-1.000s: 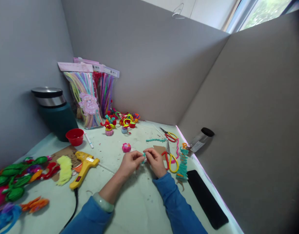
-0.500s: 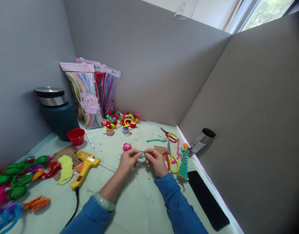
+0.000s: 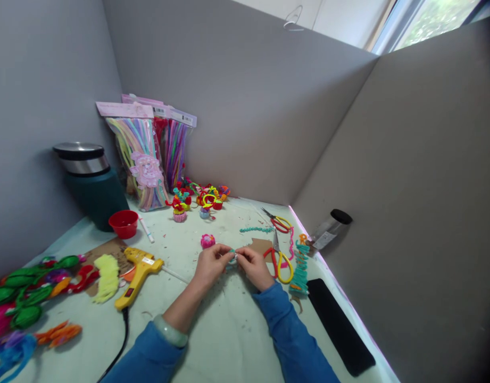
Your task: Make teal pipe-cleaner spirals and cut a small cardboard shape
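Between the fingertips of my left hand (image 3: 213, 264) and my right hand (image 3: 252, 266) is a small teal pipe cleaner piece (image 3: 232, 255). Both hands pinch it, and the fingers hide most of its shape. A pink pompom-like flower (image 3: 207, 241) lies just beyond my left hand. Past my right hand rests a twisted teal pipe cleaner (image 3: 256, 230). Scissors with red and yellow handles (image 3: 283, 266) lie to the right of that hand, beside a brown cardboard scrap (image 3: 260, 246).
A yellow glue gun (image 3: 139, 276) lies left, near a red cup (image 3: 124, 224) and a teal bottle (image 3: 95, 191). Bags of pipe cleaners (image 3: 139, 159) lean on the back wall by small colourful figures (image 3: 208, 199). A black strip (image 3: 340, 327) and clear bottle (image 3: 328, 231) are right.
My fingertips have come slightly closer together around the teal piece, with the right hand shifting a little left. Nothing else on the table has moved.
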Demonstrator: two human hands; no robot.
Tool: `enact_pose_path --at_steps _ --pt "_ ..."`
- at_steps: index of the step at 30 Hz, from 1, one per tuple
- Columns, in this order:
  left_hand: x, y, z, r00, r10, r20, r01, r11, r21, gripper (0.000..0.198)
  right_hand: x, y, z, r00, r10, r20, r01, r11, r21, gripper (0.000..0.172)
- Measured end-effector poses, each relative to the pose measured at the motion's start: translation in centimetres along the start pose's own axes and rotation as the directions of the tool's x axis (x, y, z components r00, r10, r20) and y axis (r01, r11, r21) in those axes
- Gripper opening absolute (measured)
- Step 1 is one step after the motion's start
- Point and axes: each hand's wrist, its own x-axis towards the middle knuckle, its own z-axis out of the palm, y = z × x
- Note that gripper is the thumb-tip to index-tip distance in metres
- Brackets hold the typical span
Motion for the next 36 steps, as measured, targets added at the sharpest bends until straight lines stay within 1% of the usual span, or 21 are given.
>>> enact_pose_path --at_steps 3,5,10,12,14,17,19,21,24,26,28,30,33,36 --pt "0.03 -0.01 0.08 1.0 0.007 0.031 -0.005 0.999 -0.046 0.023 0.02 0.0 0.18 0.997 0.072 0.021 -0.073 0.994 0.085 0.013" --pt "0.01 0.08 0.09 0.998 0.005 0.058 -0.001 0.998 -0.068 0.023 0.02 -0.1 0.23 0.996 0.085 0.035 -0.089 0.988 0.128 0.012" --pt "0.0 0.22 0.03 0.995 -0.028 0.093 0.04 0.989 -0.141 0.023 0.03 -0.25 -0.15 0.995 0.065 0.08 -0.073 0.991 0.108 0.012" --pt "0.0 0.29 -0.03 0.993 -0.033 0.111 0.049 0.988 -0.146 0.023 0.04 -0.28 -0.25 0.992 0.091 0.088 -0.101 0.988 0.12 0.014" --pt "-0.02 0.43 -0.1 0.991 -0.031 0.127 0.048 0.989 -0.138 0.023 0.04 -0.35 -0.2 0.985 0.144 0.099 -0.16 0.972 0.171 0.017" --pt "-0.11 0.72 -0.25 0.988 -0.011 0.152 0.034 0.989 -0.147 0.023 0.03 -0.55 0.08 0.962 0.229 0.146 -0.266 0.904 0.335 0.02" --pt "-0.15 0.82 -0.38 0.986 0.001 0.168 0.025 0.987 -0.156 0.022 0.0 -0.7 0.21 0.946 0.261 0.191 -0.321 0.828 0.459 0.022" --pt "-0.15 0.79 -0.48 0.984 0.005 0.179 0.024 0.987 -0.16 0.022 -0.03 -0.8 0.2 0.929 0.281 0.242 -0.37 0.751 0.547 0.024" --pt "-0.05 0.58 -0.55 0.982 0.009 0.19 0.021 0.987 -0.157 0.022 -0.05 -0.82 -0.05 0.896 0.316 0.313 -0.444 0.665 0.6 0.024" --pt "0.01 0.41 -0.53 0.98 0.014 0.197 0.016 0.988 -0.153 0.021 -0.04 -0.79 -0.2 0.881 0.334 0.335 -0.473 0.646 0.599 0.024" --pt "0.04 0.27 -0.48 0.982 0.02 0.186 0.006 0.991 -0.136 0.02 -0.03 -0.79 -0.23 0.887 0.335 0.316 -0.46 0.682 0.569 0.023" --pt "0.04 0.14 -0.43 0.988 0.027 0.153 -0.011 0.994 -0.108 0.019 -0.04 -0.81 -0.1 0.919 0.308 0.245 -0.393 0.768 0.506 0.022" --pt "0.02 -0.01 -0.35 0.994 0.041 0.105 -0.032 0.996 -0.08 0.018 -0.1 -0.78 0.23 0.969 0.21 0.126 -0.242 0.904 0.354 0.017" --pt "-0.05 -0.06 -0.21 0.995 0.068 0.079 -0.062 0.995 -0.075 0.022 -0.16 -0.65 0.41 0.99 0.112 0.084 -0.127 0.97 0.209 0.013"
